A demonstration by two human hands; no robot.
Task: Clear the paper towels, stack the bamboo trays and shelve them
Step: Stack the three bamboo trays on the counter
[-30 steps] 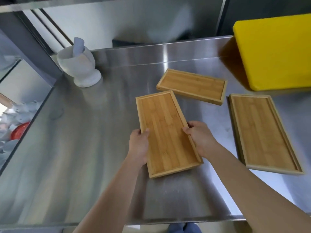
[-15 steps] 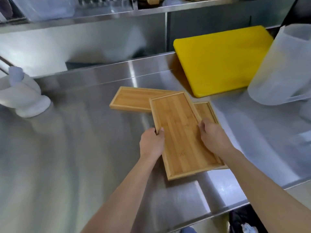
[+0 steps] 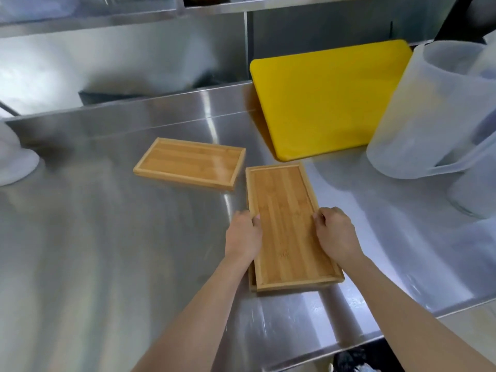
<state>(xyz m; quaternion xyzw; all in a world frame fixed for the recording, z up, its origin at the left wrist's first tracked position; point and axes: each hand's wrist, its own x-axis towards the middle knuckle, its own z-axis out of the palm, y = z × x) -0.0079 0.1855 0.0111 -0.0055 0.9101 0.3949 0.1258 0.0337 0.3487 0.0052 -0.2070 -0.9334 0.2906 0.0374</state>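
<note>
Both hands grip the top tray (image 3: 288,226) by its long sides, the left hand (image 3: 243,237) on the left rim and the right hand (image 3: 335,233) on the right rim, fingers curled over the edges. It sits on a second tray (image 3: 252,283), of which only a sliver shows along the near and left sides, so the two are not quite squared up. This pair lies near the front edge of the worktop (image 3: 107,264), right of centre. The third tray (image 3: 189,163) lies flat and apart, further back and to the left, turned crosswise. No paper towels show on the worktop. The likely trouble is the offset: if the top tray is let go while it rides the lower rim, it may rock or slide, and a lift of the pair could let the lower one slip out. The polished steel gives little friction, so a push could carry the stack toward the front edge. Reaching for the third tray looks clear, but the jug (image 3: 429,111) at the right edge and the yellow board (image 3: 327,98) leaning at the back stand close enough to knock. The surface is blurred, reflective steel with a steel backsplash and a shelf above; a white object (image 3: 13,162) sits at the left edge.
</note>
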